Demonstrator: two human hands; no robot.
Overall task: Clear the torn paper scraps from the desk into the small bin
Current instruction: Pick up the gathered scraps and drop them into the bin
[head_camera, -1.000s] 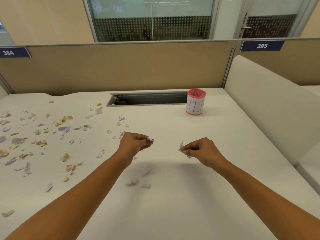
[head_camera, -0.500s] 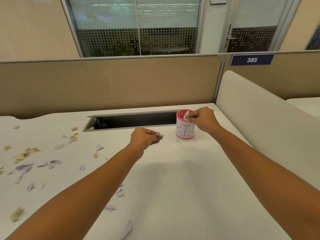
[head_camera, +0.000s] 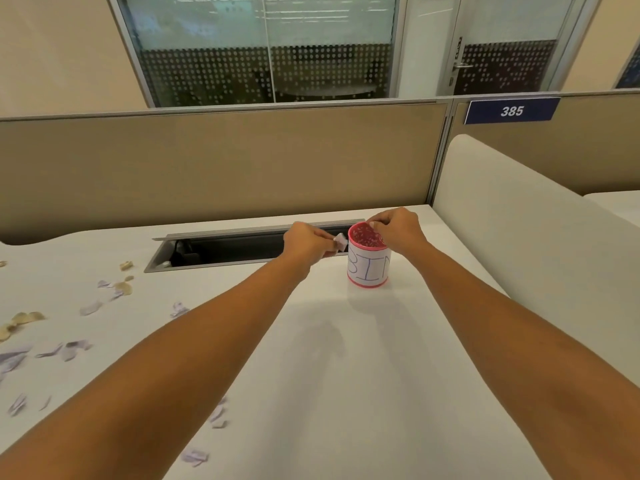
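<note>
Torn paper scraps [head_camera: 123, 288]: honestly we'd put this job somewhere early-to-middle, nowhere near finished. A good scatter of them lies over the left side of the white desk [head_camera: 346, 375]. A few more sit along the near edge by the left forearm. All of those are well apart from the small bin [head_camera: 369, 268], which stands at the back right, just beside the end of the open cable tray [head_camera: 242, 249]. The bin's inside looks speckled with pale bits, so we reckon some scraps are in there already, but it's too small to be sure.

Hands: the left hand [head_camera: 308, 244] pinches a pale lavender scrap [head_camera: 341, 241] right at the bin's left rim, not yet over the opening. The right hand [head_camera: 398, 230] hovers over the far rim with fingertips bunched together. Whether it's holding anything we can't tell, since nothing shows between the fingers.

As for looks, the scraps are small, ragged and thin, a mix of tan and pale lavender. Some are curled or crumpled up off the surface. The bin is a little red pot wrapped in white paper with "BIN" handwritten in blue.
</note>
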